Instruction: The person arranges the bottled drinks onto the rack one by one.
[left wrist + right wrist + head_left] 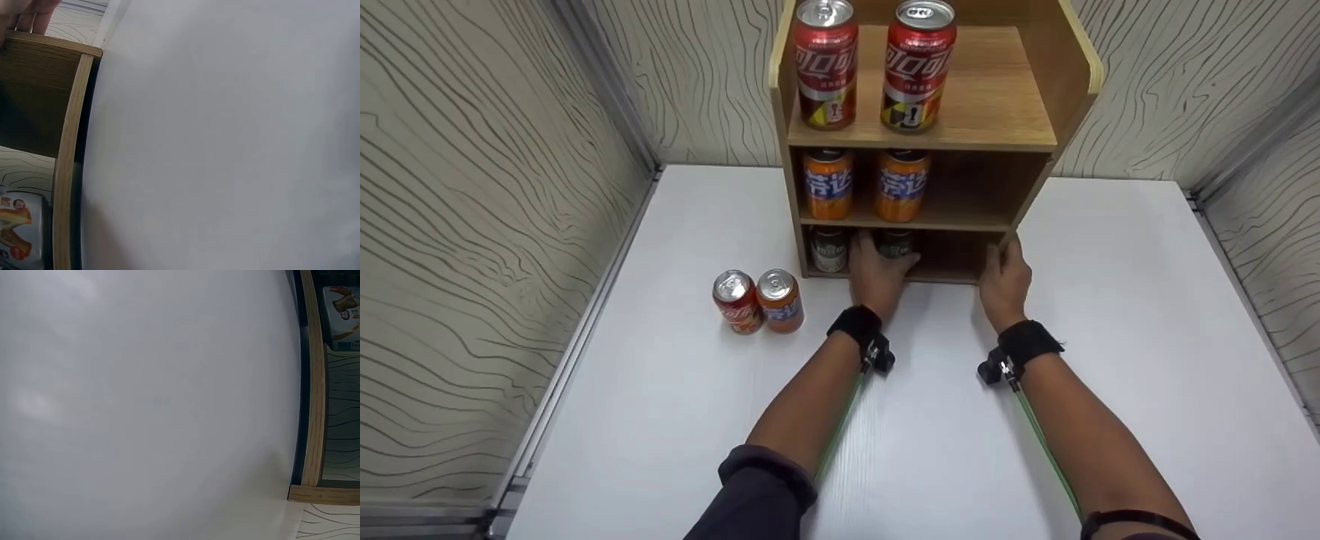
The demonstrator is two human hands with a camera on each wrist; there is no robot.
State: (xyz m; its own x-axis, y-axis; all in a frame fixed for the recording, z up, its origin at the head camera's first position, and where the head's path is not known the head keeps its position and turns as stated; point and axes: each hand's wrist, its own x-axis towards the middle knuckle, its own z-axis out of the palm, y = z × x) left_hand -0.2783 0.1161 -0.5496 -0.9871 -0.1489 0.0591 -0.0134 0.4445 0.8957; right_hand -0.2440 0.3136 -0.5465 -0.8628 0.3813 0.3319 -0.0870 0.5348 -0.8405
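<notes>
My left hand (877, 277) reaches into the bottom compartment of the small wooden shelf (922, 225). Its fingers go along the left side of a dark drink can (895, 244), and its thumb lies across the front, so the hand grips the can and partly hides it. Just left of the fingers stands another dark can (829, 251). My right hand (1006, 285) holds the shelf's right side panel near the bottom, fingers on the outer face. Those fingertips (40, 21) show over the panel edge in the left wrist view.
Two red cola cans (826, 67) (919, 67) stand on the top board. Two orange soda cans (829, 186) (901, 187) fill the left of the middle compartment. A red can (739, 304) and an orange can (781, 301) stand together on the white table (682, 420), left of the shelf.
</notes>
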